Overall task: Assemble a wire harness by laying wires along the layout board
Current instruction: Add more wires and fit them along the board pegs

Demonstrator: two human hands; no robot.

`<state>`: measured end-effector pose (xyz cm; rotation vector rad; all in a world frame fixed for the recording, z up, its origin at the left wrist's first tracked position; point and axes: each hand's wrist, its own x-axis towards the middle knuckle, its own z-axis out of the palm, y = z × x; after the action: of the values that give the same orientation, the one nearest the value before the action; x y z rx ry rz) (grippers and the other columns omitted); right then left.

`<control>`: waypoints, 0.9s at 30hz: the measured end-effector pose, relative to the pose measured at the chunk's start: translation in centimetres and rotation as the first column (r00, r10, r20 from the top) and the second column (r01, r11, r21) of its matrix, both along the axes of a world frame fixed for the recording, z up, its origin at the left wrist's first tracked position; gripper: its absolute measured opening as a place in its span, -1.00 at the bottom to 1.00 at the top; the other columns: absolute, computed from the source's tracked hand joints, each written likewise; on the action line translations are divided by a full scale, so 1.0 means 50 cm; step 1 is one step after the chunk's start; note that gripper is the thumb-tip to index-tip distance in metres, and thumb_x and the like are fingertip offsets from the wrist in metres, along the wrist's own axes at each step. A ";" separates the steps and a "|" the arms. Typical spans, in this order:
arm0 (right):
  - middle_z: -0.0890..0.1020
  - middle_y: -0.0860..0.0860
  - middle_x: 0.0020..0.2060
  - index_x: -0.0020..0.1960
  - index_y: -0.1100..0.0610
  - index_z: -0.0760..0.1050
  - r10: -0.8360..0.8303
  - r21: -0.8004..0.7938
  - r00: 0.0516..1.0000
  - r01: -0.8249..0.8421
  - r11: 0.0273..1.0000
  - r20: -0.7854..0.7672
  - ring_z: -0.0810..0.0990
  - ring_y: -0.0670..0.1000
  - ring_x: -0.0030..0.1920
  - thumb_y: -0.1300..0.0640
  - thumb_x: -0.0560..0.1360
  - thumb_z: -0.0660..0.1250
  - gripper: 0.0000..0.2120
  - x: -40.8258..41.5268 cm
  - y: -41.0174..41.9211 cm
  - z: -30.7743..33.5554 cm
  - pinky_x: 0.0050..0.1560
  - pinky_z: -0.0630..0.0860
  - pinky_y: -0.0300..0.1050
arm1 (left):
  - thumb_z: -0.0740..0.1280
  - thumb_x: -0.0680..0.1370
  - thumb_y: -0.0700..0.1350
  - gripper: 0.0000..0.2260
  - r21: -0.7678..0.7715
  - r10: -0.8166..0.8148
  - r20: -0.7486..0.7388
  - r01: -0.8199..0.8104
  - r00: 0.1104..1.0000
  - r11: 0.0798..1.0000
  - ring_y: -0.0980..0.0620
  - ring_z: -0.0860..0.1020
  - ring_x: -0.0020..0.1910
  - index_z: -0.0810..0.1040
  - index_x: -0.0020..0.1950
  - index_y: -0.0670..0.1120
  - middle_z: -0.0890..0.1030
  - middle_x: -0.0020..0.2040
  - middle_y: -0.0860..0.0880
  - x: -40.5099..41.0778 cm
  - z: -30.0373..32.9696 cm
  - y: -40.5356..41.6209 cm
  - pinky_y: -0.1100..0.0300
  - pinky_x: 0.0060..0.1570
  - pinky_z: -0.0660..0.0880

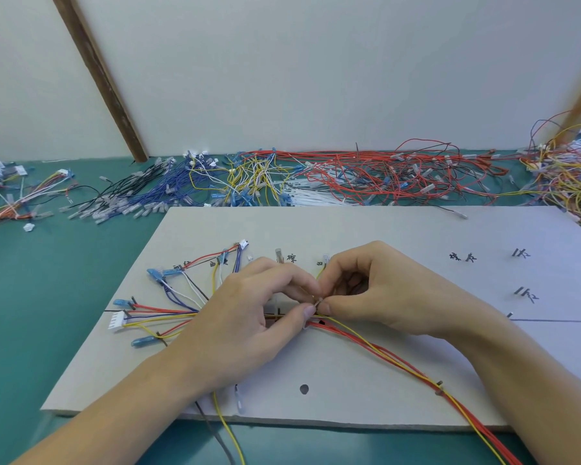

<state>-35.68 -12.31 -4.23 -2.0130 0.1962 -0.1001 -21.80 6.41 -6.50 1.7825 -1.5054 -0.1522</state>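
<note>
Mid-routing: left hand (pixel 249 317) and right hand (pixel 376 290) both pinch the wire bundle (pixel 366 340) at board (pixel 383 229) centre. Next I'd guess it wants cinching there, then the tails trailing toward 5 o'clock laid along the line.

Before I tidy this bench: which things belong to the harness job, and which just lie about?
In the job:
layout board
wire bundle
left hand
right hand
red and yellow wires

Lying about:
red wire pile
blue and black wires
white connector
</note>
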 end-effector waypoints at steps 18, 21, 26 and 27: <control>0.76 -0.01 -0.20 -0.04 0.11 0.70 -0.009 0.074 1.000 0.009 0.997 0.010 0.67 -0.15 -0.24 0.23 0.55 0.46 -0.94 0.001 -0.009 -0.007 -0.21 0.52 -0.37 | 0.50 0.54 -0.06 -0.81 -0.008 -0.023 -0.064 0.023 0.998 1.000 0.15 0.68 0.06 0.66 0.13 0.11 0.71 0.00 0.31 -0.002 0.002 -0.005 0.00 0.09 0.60; 0.76 -0.01 -0.20 -0.03 0.11 0.70 -0.014 0.058 1.000 0.014 0.998 0.003 0.67 -0.14 -0.23 0.22 0.55 0.46 -0.95 0.001 -0.008 -0.006 -0.20 0.52 -0.35 | 0.51 0.52 -0.05 -0.81 -0.022 -0.002 -0.071 0.000 0.997 1.000 0.16 0.69 0.06 0.70 0.12 0.08 0.72 -0.01 0.28 -0.002 0.002 -0.005 0.07 0.08 0.60; 0.75 0.03 -0.22 -0.05 0.09 0.70 -0.086 0.043 0.996 0.086 0.995 -0.004 0.66 -0.10 -0.23 0.20 0.53 0.49 -0.96 0.002 -0.009 -0.006 -0.17 0.55 -0.23 | 0.58 0.48 -0.19 -0.78 -0.049 0.028 -0.109 -0.034 0.994 0.998 0.20 0.72 -0.06 0.76 0.07 0.06 0.69 -0.01 0.11 -0.002 -0.001 0.001 0.32 0.01 0.59; 0.75 0.04 -0.22 -0.05 0.09 0.70 -0.091 0.040 0.996 0.091 0.995 -0.006 0.66 -0.09 -0.22 0.20 0.53 0.49 -0.96 0.002 -0.009 -0.006 -0.16 0.55 -0.20 | 0.58 0.48 -0.20 -0.78 -0.049 0.032 -0.106 -0.037 0.994 0.998 0.20 0.72 -0.08 0.77 0.06 0.06 0.69 0.00 0.10 -0.002 0.001 0.001 0.37 0.01 0.57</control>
<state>-35.57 -12.77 -4.54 -1.9645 0.2904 -0.1480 -21.92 6.46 -6.47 1.7324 -1.3915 -0.1855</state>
